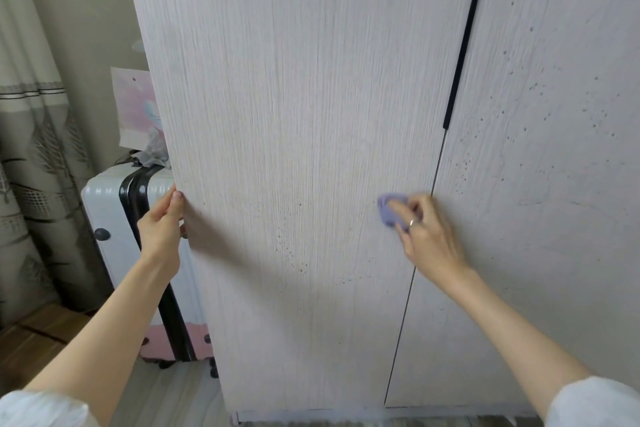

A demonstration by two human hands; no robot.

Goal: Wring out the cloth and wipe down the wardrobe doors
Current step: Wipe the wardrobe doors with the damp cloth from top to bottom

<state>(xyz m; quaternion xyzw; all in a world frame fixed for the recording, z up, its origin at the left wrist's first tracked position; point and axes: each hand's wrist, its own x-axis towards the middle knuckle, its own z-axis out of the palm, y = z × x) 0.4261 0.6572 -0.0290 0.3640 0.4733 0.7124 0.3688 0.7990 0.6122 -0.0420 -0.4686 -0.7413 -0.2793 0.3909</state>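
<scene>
Pressing a small lilac cloth (389, 210) against the pale wood-grain left wardrobe door (294, 114) near its inner edge, the right hand (427, 236) grips it; the left hand (162, 224) clasps the door's outer edge

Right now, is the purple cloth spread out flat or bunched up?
Bunched up. The purple cloth shows as a small wad under the fingers of the right hand, pressed against the left wardrobe door near its inner edge.

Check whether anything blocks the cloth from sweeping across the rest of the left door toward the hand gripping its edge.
Nothing visible does. The cloth, under the right hand, lies on the left door; the panel is bare up to the left hand gripping its outer edge.
</scene>
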